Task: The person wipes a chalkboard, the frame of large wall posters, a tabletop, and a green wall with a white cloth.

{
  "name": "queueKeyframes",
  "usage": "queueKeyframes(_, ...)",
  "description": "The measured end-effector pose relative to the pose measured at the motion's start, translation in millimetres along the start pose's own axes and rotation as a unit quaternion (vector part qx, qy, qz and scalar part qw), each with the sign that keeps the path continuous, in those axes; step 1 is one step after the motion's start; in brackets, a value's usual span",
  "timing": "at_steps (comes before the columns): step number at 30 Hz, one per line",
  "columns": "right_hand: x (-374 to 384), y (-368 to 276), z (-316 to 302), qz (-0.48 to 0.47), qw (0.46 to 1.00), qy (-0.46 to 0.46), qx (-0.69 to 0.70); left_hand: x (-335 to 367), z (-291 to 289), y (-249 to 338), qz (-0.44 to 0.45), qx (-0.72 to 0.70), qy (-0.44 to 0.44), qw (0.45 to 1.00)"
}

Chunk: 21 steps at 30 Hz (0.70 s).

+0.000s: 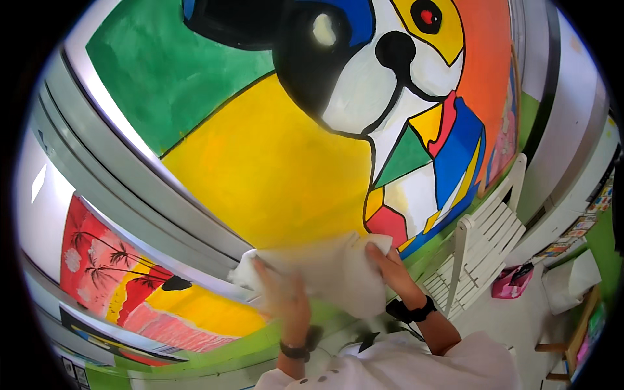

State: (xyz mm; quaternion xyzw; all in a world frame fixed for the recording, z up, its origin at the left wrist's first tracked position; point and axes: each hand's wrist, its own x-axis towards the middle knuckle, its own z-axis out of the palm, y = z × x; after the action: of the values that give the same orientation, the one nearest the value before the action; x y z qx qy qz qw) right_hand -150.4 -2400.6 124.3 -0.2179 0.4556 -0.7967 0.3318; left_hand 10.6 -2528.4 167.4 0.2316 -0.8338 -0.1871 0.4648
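A crumpled white cloth (338, 270) is stretched between my two hands in front of a large painted panel. At its right end, my right hand (392, 270) grips the cloth, with the thumb lying over its upper edge. My left hand (286, 299), smeared by motion, is closed on the left part of the cloth, and a loose end sticks out past it. Dark bands sit on both wrists. Behind the cloth, the big painting (279, 162) shows a dog's head in black, white, yellow, green and blue blocks with black outlines.
A white slatted folding chair (481, 237) stands to the right of the painting. Beyond it are a pink bag (512, 281), a white bin (571, 279) and a wooden stool (575, 325). A smaller palm-tree painting (140, 279) is at the left, past a grey metal frame (136, 182).
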Motion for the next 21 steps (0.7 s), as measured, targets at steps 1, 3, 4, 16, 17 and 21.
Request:
queueKeyframes(1,5,4,3,0.003,0.999,0.018,-0.049,1,6,-4,-0.034,0.009,0.001,0.999)
queueKeyframes(3,5,1,12,0.007,0.997,0.019,-0.077,0,15,-8,-0.061,0.027,0.011,0.998)
queueKeyframes(4,7,10,9,-0.004,0.997,0.009,-0.071,-5,22,-8,-0.055,0.058,0.026,0.997)
queueKeyframes(16,-6,85,-34,0.120,0.992,-0.006,-0.029,-47,49,-10,-0.203,0.074,-0.013,0.976)
queueKeyframes(17,-4,92,-36,0.091,0.995,0.008,-0.049,-46,52,-9,-0.209,0.060,-0.029,0.976)
queueKeyframes(21,-5,99,-36,0.148,0.985,0.046,-0.079,-54,43,-19,-0.245,0.042,-0.042,0.968)
